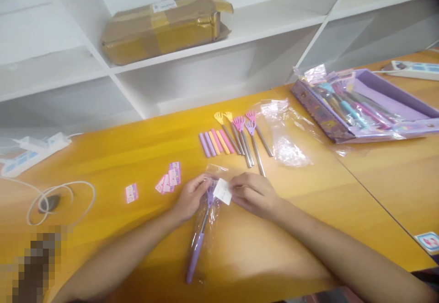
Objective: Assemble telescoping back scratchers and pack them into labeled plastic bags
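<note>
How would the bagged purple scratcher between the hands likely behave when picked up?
The purple scratcher should stay stiff, given its straight metallic-looking rod. The clear bag probably flops and slips, given its shiny creases. The scratcher's slim build suggests lightness.

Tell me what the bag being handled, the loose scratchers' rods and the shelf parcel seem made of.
Bag: thin, glossy clear plastic, going by its see-through, shiny creases. Rods: probably polished metal, given their silvery highlights. Parcel: likely cardboard, from its brown, boxy look, with shiny, yellowish bands resembling tape.
</note>
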The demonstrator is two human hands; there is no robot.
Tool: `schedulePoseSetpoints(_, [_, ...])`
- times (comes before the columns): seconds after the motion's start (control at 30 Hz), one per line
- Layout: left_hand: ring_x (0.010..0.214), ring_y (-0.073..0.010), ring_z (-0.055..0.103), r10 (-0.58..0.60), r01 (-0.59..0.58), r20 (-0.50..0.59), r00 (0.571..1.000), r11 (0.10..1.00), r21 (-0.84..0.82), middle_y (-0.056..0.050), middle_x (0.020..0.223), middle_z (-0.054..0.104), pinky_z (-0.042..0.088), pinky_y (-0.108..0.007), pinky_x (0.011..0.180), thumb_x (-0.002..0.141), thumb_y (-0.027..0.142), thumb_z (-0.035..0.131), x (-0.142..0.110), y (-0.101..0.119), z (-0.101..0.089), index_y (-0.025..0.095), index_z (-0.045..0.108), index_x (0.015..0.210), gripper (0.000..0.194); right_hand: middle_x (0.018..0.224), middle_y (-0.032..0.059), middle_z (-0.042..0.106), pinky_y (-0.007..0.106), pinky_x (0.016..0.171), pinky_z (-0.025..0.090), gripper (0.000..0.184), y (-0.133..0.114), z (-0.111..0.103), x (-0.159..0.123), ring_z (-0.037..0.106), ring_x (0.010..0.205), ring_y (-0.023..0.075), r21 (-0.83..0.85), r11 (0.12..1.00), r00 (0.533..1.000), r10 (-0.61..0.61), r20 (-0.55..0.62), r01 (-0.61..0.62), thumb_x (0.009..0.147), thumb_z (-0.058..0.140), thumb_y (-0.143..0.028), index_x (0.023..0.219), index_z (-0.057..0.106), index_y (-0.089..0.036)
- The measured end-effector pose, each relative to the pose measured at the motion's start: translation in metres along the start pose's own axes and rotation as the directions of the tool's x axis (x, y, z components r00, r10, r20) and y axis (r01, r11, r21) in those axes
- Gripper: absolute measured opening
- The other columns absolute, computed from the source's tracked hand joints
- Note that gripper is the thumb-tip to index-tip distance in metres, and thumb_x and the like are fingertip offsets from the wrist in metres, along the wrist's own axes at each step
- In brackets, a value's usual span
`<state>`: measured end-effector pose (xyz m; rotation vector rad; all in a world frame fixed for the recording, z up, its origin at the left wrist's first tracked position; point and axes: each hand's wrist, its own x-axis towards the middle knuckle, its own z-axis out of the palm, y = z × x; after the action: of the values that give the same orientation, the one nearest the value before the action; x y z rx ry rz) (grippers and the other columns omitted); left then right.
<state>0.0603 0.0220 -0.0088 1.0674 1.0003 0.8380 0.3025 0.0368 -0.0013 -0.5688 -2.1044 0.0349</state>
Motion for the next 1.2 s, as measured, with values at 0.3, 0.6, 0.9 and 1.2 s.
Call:
schedulePoseSetpoints(0.3, [0.095, -0.0258, 0.075, -0.044, 0.051, 0.158, 0.986, 0.998, -0.040, -0.010, 0.113, 0.076, 0.060, -0.038, 0.087, 0.102, 0.045, 0.065, -0.004, 0.000, -0.003, 0.018, 0.070, 0.131, 0.040, 0.134, 0.0115, 0.074, 0.051, 0.103, 0.061, 0.018, 0.002, 0.004, 0.002, 0.065, 0.133, 0.0296, 0.039, 0.998, 0.993, 0.042, 0.109, -0.046, 0.095, 0.073, -0.011, 0.104, 0.062, -0.022])
schedulePoseSetpoints(0.6, [0.097, -0.0235, 0.069, 0.036, -0.070, 0.200, 0.979, 0.984, 0.166, -0.009, 0.115, 0.075, 0.055, -0.035, 0.090, 0.107, 0.047, 0.058, -0.007, 0.011, -0.001, 0.018, 0.068, 0.136, 0.043, 0.132, 0.0100, 0.075, 0.054, 0.108, 0.061, 0.028, 0.001, 0.005, 0.002, 0.073, 0.122, 0.0262, 0.100, 0.987, 0.987, 0.115, 0.109, -0.126, 0.095, 0.071, -0.008, 0.116, 0.062, -0.024])
schedulePoseSetpoints(0.9, [0.116, -0.0297, 0.068, 0.079, -0.129, 0.234, 0.969, 0.970, 0.207, -0.010, 0.124, 0.074, 0.052, -0.042, 0.105, 0.105, 0.042, 0.060, -0.006, 0.006, -0.003, 0.022, 0.070, 0.138, 0.039, 0.118, 0.0088, 0.079, 0.037, 0.085, 0.066, 0.021, -0.006, 0.005, 0.001, 0.077, 0.108, 0.0205, 0.233, 0.911, 0.939, 0.344, 0.018, -0.339, 0.098, 0.063, -0.005, 0.103, 0.056, -0.024])
schedulePoseSetpoints(1.2, [0.088, -0.0159, 0.071, 0.093, -0.106, 0.197, 0.976, 0.993, 0.059, -0.018, 0.153, 0.055, 0.056, -0.026, 0.069, 0.102, 0.025, 0.062, -0.013, 0.002, 0.004, 0.035, 0.026, 0.164, 0.072, 0.097, 0.0046, 0.076, 0.032, 0.084, 0.064, 0.020, 0.007, 0.012, -0.003, 0.077, 0.092, 0.0176, 0.594, 0.464, 0.661, 0.733, 0.160, -0.658, 0.105, 0.067, -0.038, 0.099, 0.054, -0.024])
